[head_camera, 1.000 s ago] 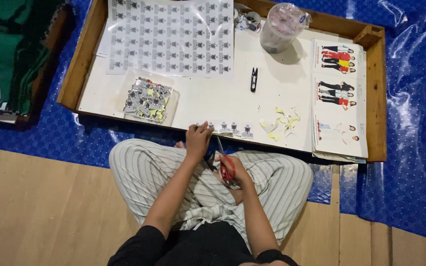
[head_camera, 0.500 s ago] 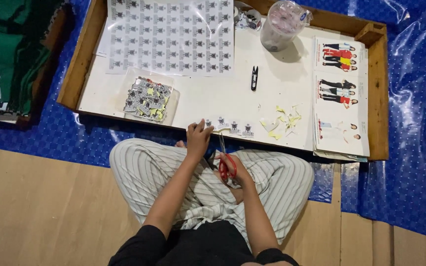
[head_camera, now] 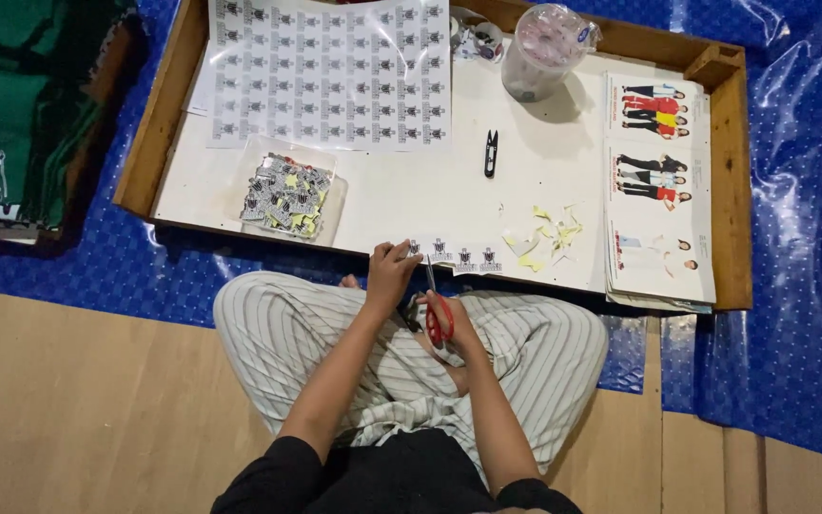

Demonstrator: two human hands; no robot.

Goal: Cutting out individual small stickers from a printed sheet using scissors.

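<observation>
**Strip cutting at the tray edge**

The printed paper strip lies at the near edge of the wooden tray. Over the last second the left hand has moved up to pinch its end; the right hand grips red-handled scissors, thin blades at the strip. Beyond: yellow offcuts, glossy sheet.

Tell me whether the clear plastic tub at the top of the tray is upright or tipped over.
Tipped. The tub lies on its side on the tray, its round end facing the camera.
</observation>
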